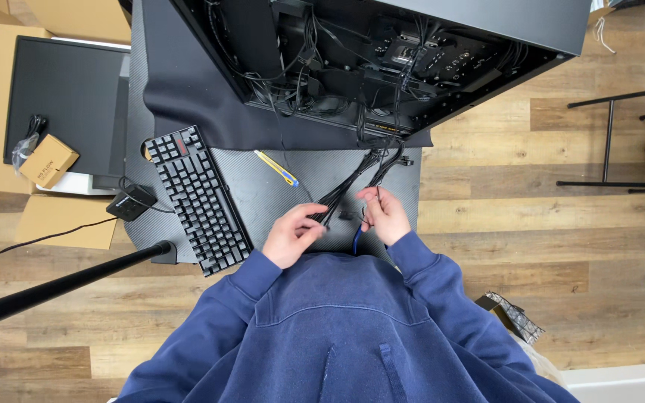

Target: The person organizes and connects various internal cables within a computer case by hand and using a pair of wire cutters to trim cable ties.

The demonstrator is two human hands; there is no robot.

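Both hands close on the black cable bundle (352,183), left hand (293,235) lower, right hand (384,215) nearer the open computer case (382,67), the bundle's length running up toward it

The person wears a dark blue sweatshirt (345,328) of soft, thick cloth with long sleeves that end in ribbed cuffs at the wrists. A curved seam runs across its upper part. Both hands, the left hand (291,235) and the right hand (386,215), are bare, without gloves.
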